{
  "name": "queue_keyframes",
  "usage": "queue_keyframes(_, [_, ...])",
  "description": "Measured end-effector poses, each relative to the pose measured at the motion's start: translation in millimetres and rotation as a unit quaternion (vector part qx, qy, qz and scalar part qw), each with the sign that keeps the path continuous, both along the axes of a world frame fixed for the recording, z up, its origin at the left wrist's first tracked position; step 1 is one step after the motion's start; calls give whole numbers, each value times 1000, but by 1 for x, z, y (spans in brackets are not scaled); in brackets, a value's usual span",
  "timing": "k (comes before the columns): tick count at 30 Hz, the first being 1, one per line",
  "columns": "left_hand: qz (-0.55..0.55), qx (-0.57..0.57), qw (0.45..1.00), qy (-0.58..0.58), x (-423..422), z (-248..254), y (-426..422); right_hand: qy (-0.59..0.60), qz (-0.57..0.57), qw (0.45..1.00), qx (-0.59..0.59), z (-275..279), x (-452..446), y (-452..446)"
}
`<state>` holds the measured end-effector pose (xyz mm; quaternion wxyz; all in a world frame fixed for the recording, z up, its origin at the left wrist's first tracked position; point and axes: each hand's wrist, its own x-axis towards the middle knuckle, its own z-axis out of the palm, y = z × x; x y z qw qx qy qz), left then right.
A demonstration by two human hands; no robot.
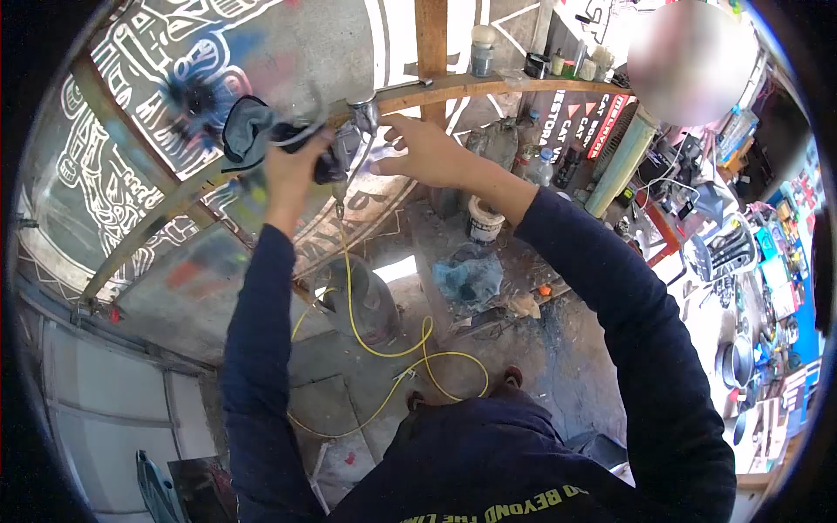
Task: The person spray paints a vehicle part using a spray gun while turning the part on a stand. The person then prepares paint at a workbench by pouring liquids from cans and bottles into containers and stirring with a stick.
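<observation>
My left hand [292, 179] is raised, its fingers closed around a black object [327, 166] with a clear, curved, blurred part above it. I cannot make out its kind. Just left of that hand is a grey cloth-like piece with a dark edge [248, 131]. A metal spray gun [356, 135] with a cup on top is upright by the wooden rail, between my hands. A yellow air hose [350, 288] runs down from its lower fitting to the floor. Close to the gun's right side, my right hand [427, 152] has its fingers apart and holds nothing.
A curved wooden rail [471, 85] carries a jar [482, 52] and several small containers. Below are a dark bin [362, 305], a white bucket [485, 220] and a blue-tinted plastic bag [468, 277]. The hose loops near my feet. On the right stands a cluttered bench [697, 340].
</observation>
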<state>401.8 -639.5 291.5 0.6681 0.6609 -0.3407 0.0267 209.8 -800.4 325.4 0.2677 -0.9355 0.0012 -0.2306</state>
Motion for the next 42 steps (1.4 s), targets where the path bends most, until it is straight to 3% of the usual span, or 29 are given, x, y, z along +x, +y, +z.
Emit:
queue_keyframes(2, [-75,41,996,-7,-52,1,-25,33,-4,998,52,-2,-19,-16])
queue_keyframes(5, [-91,-31,995,22,-108,-31,-80,16,-14,990,137,-16,-47,-59])
queue_keyframes(8, [-169,15,984,47,-162,-57,-123,79,18,958,274,-30,-90,-105])
queue_keyframes(13, [-189,-30,980,50,-234,-126,-194,113,28,932,342,-75,-157,-176])
queue_keyframes(15, [-194,18,979,59,-239,-164,-214,144,-30,920,363,-107,-170,-204])
queue_keyframes(17, [-108,157,981,-35,-261,-189,-218,146,-34,915,374,-143,-181,-225])
queue_keyframes(21, [-137,170,976,18,-295,-207,-225,147,-90,910,377,-182,-208,-238])
queue_keyframes(23, [-148,161,974,64,-300,-226,-231,148,-86,938,303,-199,-214,-244])
queue_keyframes(29, [-107,286,949,-77,-324,-232,-233,131,-89,967,198,-246,-220,-247])
queue_keyframes(32, [-95,277,953,-79,-326,-244,-231,93,-84,980,154,-257,-225,-246])
queue_keyframes(34, [-85,292,951,-62,-329,-252,-229,3,-55,996,67,-264,-232,-248])
queue_keyframes(42, [-74,300,950,-54,-329,-286,-236,26,-74,994,80,-280,-246,-246])
